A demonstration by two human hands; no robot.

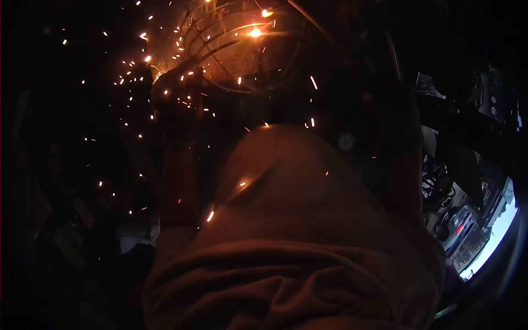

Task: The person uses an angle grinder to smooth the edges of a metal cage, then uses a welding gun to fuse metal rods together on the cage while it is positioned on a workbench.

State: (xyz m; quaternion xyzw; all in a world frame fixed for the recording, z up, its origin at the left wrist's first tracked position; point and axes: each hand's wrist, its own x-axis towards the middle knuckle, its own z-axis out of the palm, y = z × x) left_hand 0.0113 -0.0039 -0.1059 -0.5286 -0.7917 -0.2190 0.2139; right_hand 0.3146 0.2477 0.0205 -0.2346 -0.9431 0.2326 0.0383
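A curved metal wire frame (pixel 220 55), with several bent rods like a round guard, glows orange at the top of the head view. Bright hot spots (pixel 254 33) burn on it, and sparks scatter left and downward. The dark shape of my left hand (pixel 175 91) lies at the frame's lower left edge, close to a glowing spark burst (pixel 158 74). Darkness hides its fingers and whatever they may hold. Along the right side my right arm is only a faint outline, and its hand is lost in the black.
My brownish clothing (pixel 291 220) fills the lower middle, with some sparks over it. To the right, shelving or equipment (pixel 489 93) and a vehicle with a red light (pixel 460 224) show beside a bright opening (pixel 489 247). Pale cloth-like material (pixel 132 239) lies at lower left.
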